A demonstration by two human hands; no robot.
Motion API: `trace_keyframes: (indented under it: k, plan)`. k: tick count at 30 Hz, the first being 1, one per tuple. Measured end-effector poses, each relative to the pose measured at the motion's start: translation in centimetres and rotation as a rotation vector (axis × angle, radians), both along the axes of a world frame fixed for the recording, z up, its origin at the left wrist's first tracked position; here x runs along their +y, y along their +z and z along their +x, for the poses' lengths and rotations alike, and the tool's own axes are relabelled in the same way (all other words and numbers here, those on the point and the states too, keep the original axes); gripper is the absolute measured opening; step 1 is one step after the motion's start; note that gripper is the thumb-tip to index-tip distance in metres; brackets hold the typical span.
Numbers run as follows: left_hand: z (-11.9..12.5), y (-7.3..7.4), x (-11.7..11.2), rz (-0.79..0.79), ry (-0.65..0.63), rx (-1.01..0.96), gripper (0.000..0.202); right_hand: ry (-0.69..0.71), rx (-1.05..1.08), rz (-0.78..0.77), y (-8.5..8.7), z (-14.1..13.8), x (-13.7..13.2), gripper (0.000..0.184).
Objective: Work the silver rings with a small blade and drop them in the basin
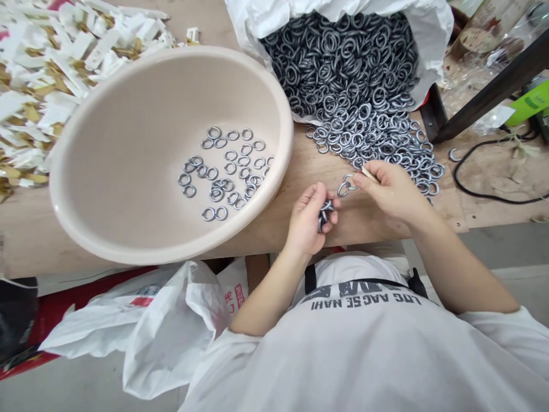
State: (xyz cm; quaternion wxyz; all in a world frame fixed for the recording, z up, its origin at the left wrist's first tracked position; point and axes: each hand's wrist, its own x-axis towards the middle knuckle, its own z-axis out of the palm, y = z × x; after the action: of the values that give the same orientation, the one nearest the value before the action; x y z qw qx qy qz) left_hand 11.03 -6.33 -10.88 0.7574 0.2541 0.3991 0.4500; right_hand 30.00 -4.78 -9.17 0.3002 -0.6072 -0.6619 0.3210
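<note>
L hand curled round sev. metal rings, nr table front edge; R hand pinching ring pair, beside ring pile. More in basin, L of hands. Rings prob. stiff, slick, light singly, not fragile; best pinched at rim, thumb + index.

From here I see grey words upside down on the white shirt. They look like "AAGSE NAHI", but I'm not sure. Red letters on a white bag seem to say "RENE". The green thing's mark is too small to read.
</note>
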Motion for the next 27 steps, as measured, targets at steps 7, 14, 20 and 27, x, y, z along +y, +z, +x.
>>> trace_keyframes:
  k: [7,14,20,27]
  plan:
    - [1.3,-0.7,-0.9,0.207,0.04,0.188,0.035,0.064,0.445,-0.111,0.7,-1.7,-1.7,0.044]
    - [1.0,-1.0,-0.8,0.289,0.03,0.221,0.036,0.063,0.528,-0.117,-0.1,-2.2,-2.3,0.041]
    - [0.5,-1.3,-1.0,0.29,-0.11,0.131,0.041,0.08,0.621,-0.083,-0.1,-2.4,-2.2,0.039]
    - [-0.1,-0.9,-0.9,0.307,-0.119,0.131,0.043,0.221,0.081,0.192,1.7,-1.0,-3.4,0.045]
